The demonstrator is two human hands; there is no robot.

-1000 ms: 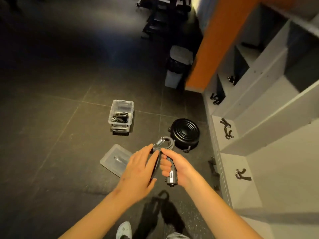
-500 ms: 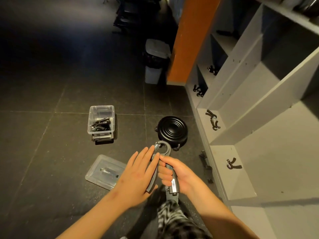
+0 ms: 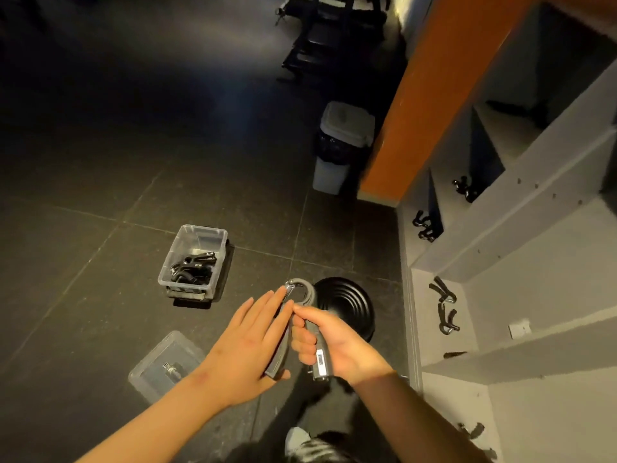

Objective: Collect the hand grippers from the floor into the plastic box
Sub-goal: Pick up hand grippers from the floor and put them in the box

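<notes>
Two hands, left (image 3: 245,357) and right (image 3: 340,345), on hand gripper (image 3: 279,354); plastic box (image 3: 201,229) well apart.

A single wide-angle view looks from the person's head, forward and steeply down onto the floor (image 3: 100,295). Both forearms (image 3: 167,419) reach in from below; the left hand (image 3: 247,349) and right hand (image 3: 337,345), with the hand gripper (image 3: 307,290) between them, sit nearest the lens, low and central. The plastic box (image 3: 200,237) lies farther out on the floor, and grey shelves (image 3: 500,255) climb the right side
</notes>
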